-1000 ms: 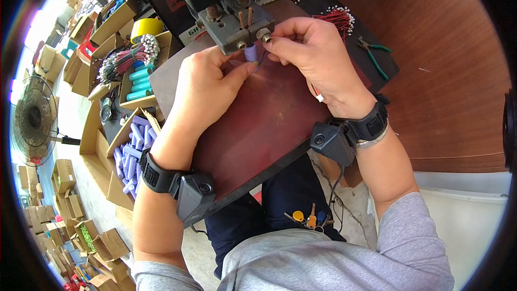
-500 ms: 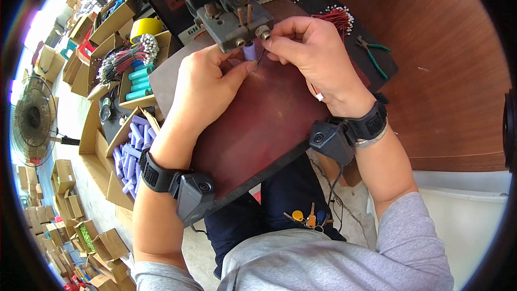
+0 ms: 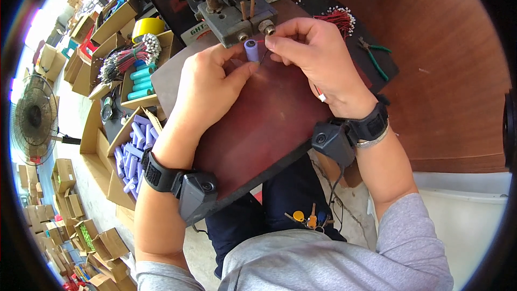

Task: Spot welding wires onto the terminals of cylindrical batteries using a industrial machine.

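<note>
A small purple cylindrical battery cell (image 3: 251, 52) stands upright under the head of a black spot-welding machine (image 3: 235, 23). Thumb and fingers of my left hand (image 3: 207, 87) are closed around it, the fingertips partly hidden behind it. My right hand (image 3: 319, 59) pinches a thin black wire (image 3: 263, 56), whose end reaches toward the cell. From under the same palm a small white connector (image 3: 322, 97) on a red lead sticks out near the wrist. Both hands work above a dark red work surface (image 3: 258, 129).
At left, a cardboard box holds purple cells (image 3: 129, 157); another holds teal cells (image 3: 141, 82) and bundled leads (image 3: 132, 58). Green-handled pliers (image 3: 374, 58) and more red leads (image 3: 338, 20) lie at right. A fan (image 3: 34, 120) stands far left.
The cell's top end now shows below the machine head, which sits slightly higher relative to it. Both hands keep their grips and have barely moved.
</note>
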`<move>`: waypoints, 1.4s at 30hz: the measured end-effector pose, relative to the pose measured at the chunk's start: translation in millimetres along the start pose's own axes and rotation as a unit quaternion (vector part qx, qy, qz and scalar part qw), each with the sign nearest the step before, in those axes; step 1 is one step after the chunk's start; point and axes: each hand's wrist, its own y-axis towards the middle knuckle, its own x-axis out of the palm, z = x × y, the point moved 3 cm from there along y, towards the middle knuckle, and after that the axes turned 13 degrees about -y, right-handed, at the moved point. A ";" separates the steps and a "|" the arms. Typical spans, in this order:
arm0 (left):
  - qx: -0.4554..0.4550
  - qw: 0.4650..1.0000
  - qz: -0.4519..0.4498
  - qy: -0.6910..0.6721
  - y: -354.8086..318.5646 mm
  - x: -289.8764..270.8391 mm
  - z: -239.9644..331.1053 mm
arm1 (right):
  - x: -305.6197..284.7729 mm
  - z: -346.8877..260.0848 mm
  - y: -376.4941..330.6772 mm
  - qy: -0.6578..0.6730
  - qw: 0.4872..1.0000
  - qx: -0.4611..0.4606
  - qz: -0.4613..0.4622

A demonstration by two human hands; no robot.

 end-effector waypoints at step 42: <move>0.015 0.999 -0.005 0.049 -2.7 -2.1 6.5 | 6.1 2.6 0.8 0.063 0.998 -0.007 -0.008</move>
